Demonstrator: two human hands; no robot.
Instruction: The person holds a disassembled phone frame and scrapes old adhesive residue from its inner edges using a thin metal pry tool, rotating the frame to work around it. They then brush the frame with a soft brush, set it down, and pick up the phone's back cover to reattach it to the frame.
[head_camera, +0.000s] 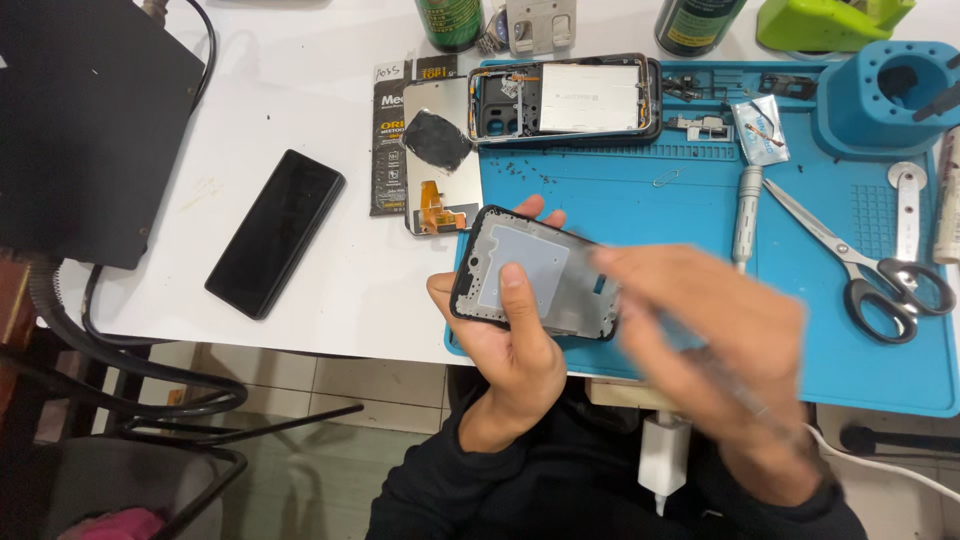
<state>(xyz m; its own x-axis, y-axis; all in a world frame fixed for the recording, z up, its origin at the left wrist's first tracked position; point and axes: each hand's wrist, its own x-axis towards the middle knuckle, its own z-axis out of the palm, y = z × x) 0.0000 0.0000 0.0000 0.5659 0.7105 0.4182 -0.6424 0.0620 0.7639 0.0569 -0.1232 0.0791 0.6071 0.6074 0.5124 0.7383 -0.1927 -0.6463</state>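
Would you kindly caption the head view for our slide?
Left hand holds a phone frame above the blue mat; blurred right hand alongside.

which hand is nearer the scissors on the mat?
Right. The right hand, blurred, is just left of the scissors. The left hand is farther left, holding the phone frame.

At the centre of the frame the left hand (510, 350) grips a black phone frame (535, 275), thumb pressed on its grey inner plate. The right hand (720, 350) — badly blurred — overlaps the frame's right end; whether it holds anything I cannot tell. Behind lie a blue work mat (620, 200), an opened phone (565, 100) at upper centre, scissors (860, 260) at right — and a dark phone (275, 232) at left.
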